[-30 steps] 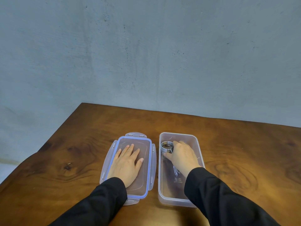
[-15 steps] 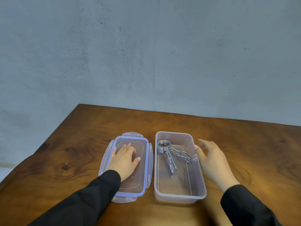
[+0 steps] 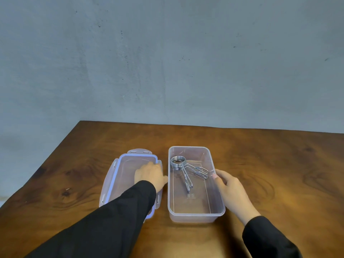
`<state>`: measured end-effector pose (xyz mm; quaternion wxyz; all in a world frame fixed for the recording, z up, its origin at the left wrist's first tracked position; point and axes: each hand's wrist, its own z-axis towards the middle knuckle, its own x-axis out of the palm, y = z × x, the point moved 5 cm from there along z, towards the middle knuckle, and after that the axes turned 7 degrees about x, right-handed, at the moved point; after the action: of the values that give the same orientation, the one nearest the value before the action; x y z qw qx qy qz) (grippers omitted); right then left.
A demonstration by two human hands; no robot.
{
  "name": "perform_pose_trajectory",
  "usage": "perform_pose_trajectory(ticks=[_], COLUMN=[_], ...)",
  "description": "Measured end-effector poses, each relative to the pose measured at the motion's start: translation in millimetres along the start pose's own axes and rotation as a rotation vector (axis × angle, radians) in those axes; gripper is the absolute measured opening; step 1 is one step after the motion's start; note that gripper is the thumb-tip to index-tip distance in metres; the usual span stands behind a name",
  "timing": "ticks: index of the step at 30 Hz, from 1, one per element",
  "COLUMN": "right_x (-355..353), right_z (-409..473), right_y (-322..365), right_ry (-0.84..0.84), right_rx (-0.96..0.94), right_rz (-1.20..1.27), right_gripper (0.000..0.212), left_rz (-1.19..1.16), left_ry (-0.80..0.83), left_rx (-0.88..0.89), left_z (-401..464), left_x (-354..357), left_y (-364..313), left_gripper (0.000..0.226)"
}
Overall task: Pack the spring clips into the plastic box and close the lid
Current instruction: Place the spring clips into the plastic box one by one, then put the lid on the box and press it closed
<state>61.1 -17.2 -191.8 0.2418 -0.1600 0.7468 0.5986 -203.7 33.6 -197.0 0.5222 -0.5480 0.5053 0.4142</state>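
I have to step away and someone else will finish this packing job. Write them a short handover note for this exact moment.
Left hand: resting on the lid, fingers curled at its right edge; whether it grips the lid cannot be told.
Right hand: open against the outer right wall of the plastic box, holding nothing.
Things: the spring clips lie in the far half of the box. The lid lies flat on the table, just left of the box, inner side up.
Done: clips packed.
Left: turn the lid over, seat it on the box, snap the latches shut.
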Motion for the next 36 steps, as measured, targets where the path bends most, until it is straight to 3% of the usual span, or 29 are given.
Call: perform_pose_trajectory(ticks=[8, 15, 18, 22, 25, 28, 30, 31, 33, 36], right_x=[2, 0, -12, -39, -47, -37, -28, -29, -35, -48], right_z=[-3, -2, -6, -17, -19, -22, -30, -32, -33, -30], right_y=[1, -1, 6, 39, 66, 84, 92, 90, 83, 66], right_ry=[0.023, 0.016, -0.112, -0.272, -0.18, 0.128, 0.391, 0.432, 0.361, 0.131], right_rx=[0.019, 0.023, -0.039, -0.192, -0.18, -0.043, 0.047, 0.059, 0.064, 0.069], right_rz=[-0.013, -0.06, -0.064, 0.056, 0.195, 0.451, 0.651, 0.678, 0.671, 0.457], right_gripper=[0.031, 0.039, 0.046, 0.04, 0.043, 0.043, 0.045, 0.048, 0.046, 0.043], left_rz=[0.266, 0.286, 0.057, -0.273, -0.878, -1.312, -1.428, -1.459, -1.447, -1.308], left_ry=[0.031, 0.111, -0.065, -0.296, -0.409, -0.411, -0.364, -0.334, -0.296, -0.24], left_rx=[0.055, 0.038, -0.072, -0.036, 0.101, 0.208, 0.221, 0.203, 0.129, 0.031], left_z=[-1, -1, -6, -25, -55, -75, -78, -77, -71, -60], left_x=[7, -21, -84, -186, -239, -248, -232, -219, -186, -132], left_y=[-10, -3, 13, 28, 9, -24, -41, -45, -43, -29], left_gripper=[0.026, 0.024, 0.007, 0.035, 0.022, 0.012, 0.012, 0.013, 0.016, 0.035])
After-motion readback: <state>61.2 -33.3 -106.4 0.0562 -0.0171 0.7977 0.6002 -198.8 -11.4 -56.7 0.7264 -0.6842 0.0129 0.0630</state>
